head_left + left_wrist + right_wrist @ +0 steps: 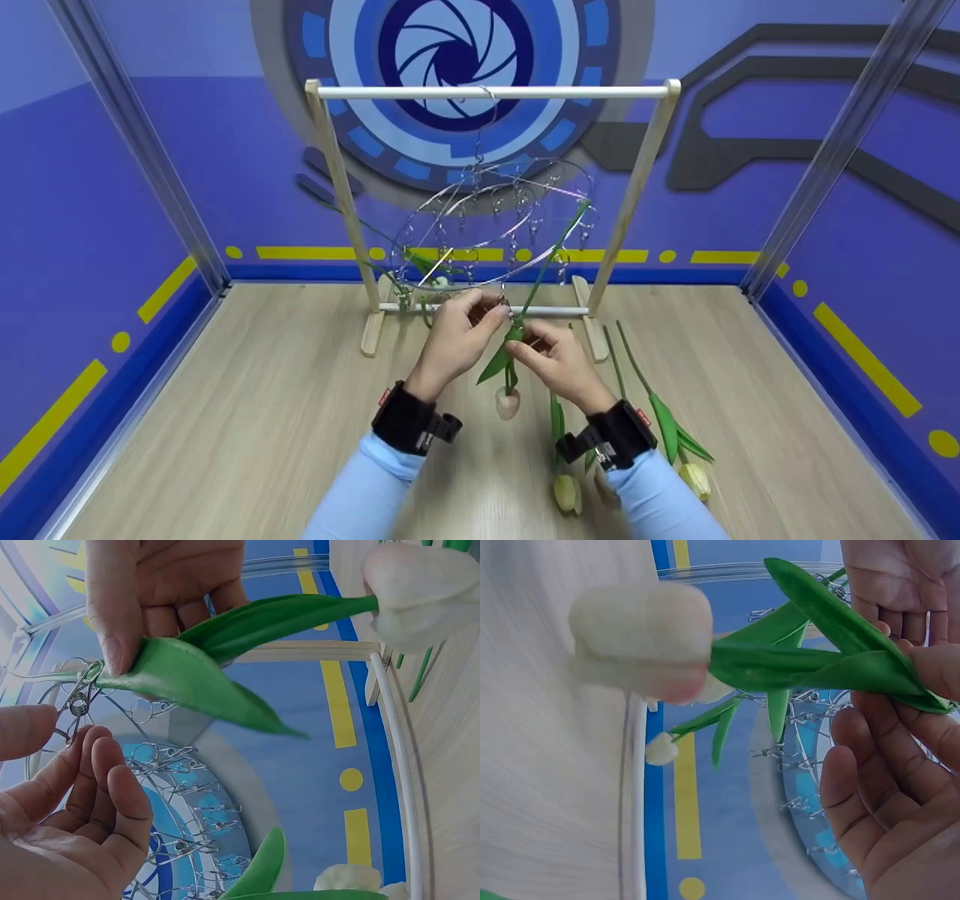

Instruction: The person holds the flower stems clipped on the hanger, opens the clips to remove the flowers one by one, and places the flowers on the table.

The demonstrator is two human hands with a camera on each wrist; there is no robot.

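Tulip (508,390) hangs head-down below clip (504,306) on hanger ring. Your right hand (562,364) pinches leaf; your left hand (454,337) squeezes clip. Light, limp, bruisable: hold stem, not bloom.

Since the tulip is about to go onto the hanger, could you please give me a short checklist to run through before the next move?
1. Left hand on the clip at the wire hanger's front rim: ok.
2. Right hand pinching the tulip at its leaf, flower hanging down: ok.
3. Stem end seated in the clip's jaws: cannot tell; the fingers hide it.
4. Hanger hooked on the wooden rack's top bar: ok.
5. More tulips within reach on the table by the right wrist: ok.
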